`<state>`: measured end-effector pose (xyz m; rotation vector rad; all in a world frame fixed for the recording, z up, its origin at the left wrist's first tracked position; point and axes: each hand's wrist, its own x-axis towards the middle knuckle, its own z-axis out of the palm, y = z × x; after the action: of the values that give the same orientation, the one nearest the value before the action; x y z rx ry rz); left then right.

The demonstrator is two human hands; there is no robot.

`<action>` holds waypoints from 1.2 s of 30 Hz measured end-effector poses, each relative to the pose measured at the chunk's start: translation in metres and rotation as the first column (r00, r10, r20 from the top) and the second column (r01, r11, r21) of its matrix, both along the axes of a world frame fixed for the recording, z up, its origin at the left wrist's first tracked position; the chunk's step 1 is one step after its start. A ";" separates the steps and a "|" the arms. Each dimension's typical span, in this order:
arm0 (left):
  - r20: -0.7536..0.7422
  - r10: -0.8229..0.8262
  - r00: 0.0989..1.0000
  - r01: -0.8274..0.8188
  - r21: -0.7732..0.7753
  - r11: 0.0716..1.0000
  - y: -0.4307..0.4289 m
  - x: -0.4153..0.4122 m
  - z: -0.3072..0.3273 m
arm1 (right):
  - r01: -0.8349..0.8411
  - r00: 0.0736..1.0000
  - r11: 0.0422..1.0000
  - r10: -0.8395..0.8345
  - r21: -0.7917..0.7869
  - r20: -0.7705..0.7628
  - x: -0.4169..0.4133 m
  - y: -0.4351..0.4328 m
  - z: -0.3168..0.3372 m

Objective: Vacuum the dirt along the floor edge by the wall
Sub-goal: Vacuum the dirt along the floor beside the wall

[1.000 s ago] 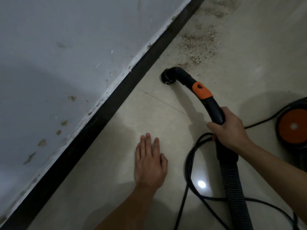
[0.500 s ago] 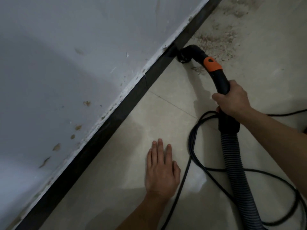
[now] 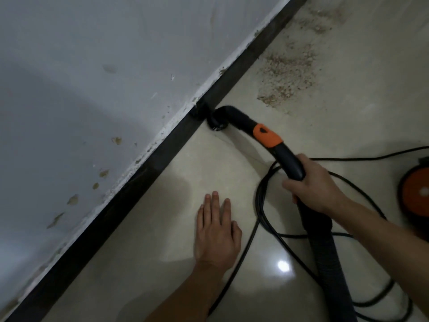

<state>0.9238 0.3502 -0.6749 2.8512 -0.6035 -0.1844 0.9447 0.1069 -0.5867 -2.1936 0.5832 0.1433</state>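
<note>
My right hand (image 3: 313,184) grips the black curved vacuum handle (image 3: 290,163), which has an orange band (image 3: 267,135). Its round nozzle (image 3: 217,123) touches the floor right against the black skirting (image 3: 144,173) at the foot of the grey wall. A patch of brownish dirt (image 3: 287,75) lies on the beige tiles beyond the nozzle, up to the right, with more crumbs farther along the edge. My left hand (image 3: 217,231) rests flat on the floor, fingers straight, below the nozzle. The ribbed hose (image 3: 329,270) runs down from the handle.
A black power cable (image 3: 264,205) loops on the tiles between my hands and out to the right. The vacuum body with an orange disc (image 3: 415,194) sits at the right edge. The wall (image 3: 92,89) shows stains and flaked paint.
The nozzle has drawn back along the skirting, away from the dirt patch it reached half a second ago. The vacuum body is in view again. My left hand stayed flat on the floor.
</note>
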 end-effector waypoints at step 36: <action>-0.356 0.544 0.760 -0.610 -0.100 0.786 0.255 -0.074 0.075 | -0.210 0.976 0.970 0.200 0.124 0.089 -0.161 0.214 0.051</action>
<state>0.8497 0.6053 -0.6000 2.5681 0.3237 -0.4179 0.7832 0.3209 -0.5355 -2.1158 0.2948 0.2013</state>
